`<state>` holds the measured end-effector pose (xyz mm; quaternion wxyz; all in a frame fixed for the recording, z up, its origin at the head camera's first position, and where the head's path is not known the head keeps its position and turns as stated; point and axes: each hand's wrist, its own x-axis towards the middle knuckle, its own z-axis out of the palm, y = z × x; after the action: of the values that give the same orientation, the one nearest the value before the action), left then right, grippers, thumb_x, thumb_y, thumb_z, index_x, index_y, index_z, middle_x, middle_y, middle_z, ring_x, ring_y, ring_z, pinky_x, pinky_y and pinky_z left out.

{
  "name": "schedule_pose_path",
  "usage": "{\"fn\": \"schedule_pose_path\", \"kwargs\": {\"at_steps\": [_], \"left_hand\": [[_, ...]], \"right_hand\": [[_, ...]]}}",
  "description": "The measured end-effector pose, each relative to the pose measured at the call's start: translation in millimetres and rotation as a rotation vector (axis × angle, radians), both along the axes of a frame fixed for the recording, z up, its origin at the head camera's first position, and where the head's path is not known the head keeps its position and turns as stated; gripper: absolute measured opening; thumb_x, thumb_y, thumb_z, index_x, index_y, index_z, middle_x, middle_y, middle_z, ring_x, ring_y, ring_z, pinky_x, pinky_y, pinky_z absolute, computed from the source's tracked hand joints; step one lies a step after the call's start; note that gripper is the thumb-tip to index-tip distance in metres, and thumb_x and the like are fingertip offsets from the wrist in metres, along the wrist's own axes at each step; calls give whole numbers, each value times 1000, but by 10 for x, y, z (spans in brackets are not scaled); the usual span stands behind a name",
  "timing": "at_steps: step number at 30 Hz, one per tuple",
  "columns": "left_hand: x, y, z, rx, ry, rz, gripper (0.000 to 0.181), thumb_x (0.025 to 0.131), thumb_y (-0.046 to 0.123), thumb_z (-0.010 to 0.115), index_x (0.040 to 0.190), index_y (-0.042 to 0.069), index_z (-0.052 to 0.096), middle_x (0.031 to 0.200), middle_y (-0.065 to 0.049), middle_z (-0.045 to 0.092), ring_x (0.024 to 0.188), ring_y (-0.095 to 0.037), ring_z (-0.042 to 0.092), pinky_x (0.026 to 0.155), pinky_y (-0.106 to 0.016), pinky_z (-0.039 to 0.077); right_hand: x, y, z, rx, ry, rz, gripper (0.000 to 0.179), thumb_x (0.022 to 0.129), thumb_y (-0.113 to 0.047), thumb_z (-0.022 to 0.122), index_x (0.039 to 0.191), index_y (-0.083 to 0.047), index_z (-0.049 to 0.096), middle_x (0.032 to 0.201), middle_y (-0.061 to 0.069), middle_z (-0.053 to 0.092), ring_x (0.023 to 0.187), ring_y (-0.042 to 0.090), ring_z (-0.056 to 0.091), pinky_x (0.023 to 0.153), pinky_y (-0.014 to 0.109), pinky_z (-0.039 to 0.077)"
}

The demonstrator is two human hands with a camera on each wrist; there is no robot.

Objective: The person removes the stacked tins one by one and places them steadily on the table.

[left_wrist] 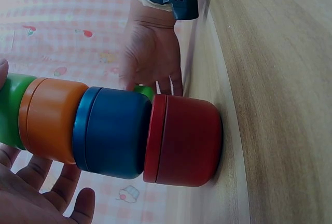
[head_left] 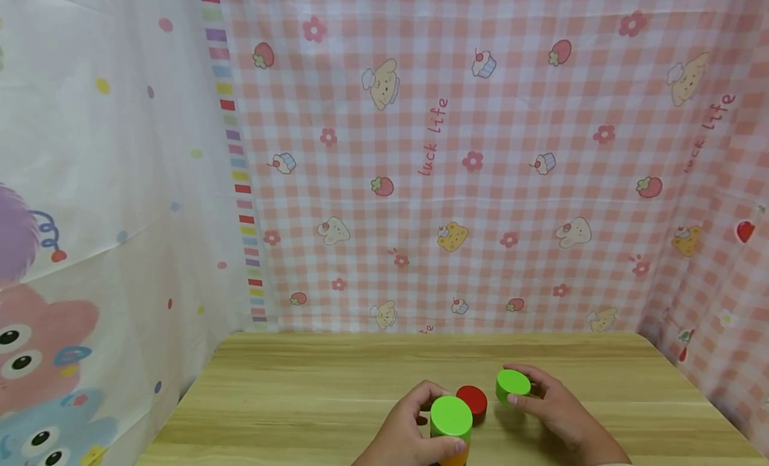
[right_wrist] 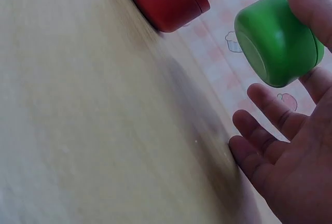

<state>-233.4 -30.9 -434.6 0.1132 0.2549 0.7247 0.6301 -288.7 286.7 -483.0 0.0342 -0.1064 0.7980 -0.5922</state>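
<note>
My left hand (head_left: 414,426) grips a green canister (head_left: 450,416) at the top of a stack, thumb on the near side. Below it in the left wrist view come an orange canister (left_wrist: 56,120), a blue canister (left_wrist: 115,132) and, lowest at the tabletop, a red canister (left_wrist: 187,141). In the head view, a red canister (head_left: 471,402) shows its bare lid just behind the stack. My right hand (head_left: 555,412) pinches another green canister (right_wrist: 277,40) between thumb and index finger, tilted and above the table; the other fingers stretch out below it.
The wooden tabletop (head_left: 324,386) carries all of this. A pink checked curtain (head_left: 420,205) hangs behind its far edge, and a white cartoon-print curtain (head_left: 120,185) closes off the left side.
</note>
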Motion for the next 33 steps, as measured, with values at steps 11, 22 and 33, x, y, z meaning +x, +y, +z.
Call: {"fn": "schedule_pose_path", "kwargs": {"at_steps": [11,22,33], "left_hand": [[-2,6,16,-2,-51,-1,39,85,24,87,119,23,67,117,5,69,109,-21,57,96,-42,36],[8,12,30,0,-77,2,39,85,21,87,119,22,67,119,5,69,111,-20,56,92,-40,34],[18,20,42,-5,-89,10,39,85,18,87,118,22,67,119,5,69,111,-20,54,92,-41,34]], "right_hand": [[-10,25,-61,38,-15,17,67,99,-16,75,154,6,43,141,21,59,113,21,59,91,29,50],[22,-35,-73,141,-10,-42,67,94,-21,81,150,3,51,141,21,61,117,23,61,91,26,51],[8,-78,-88,208,-19,-79,66,89,-20,86,143,5,57,133,18,66,109,23,64,88,28,53]]}}
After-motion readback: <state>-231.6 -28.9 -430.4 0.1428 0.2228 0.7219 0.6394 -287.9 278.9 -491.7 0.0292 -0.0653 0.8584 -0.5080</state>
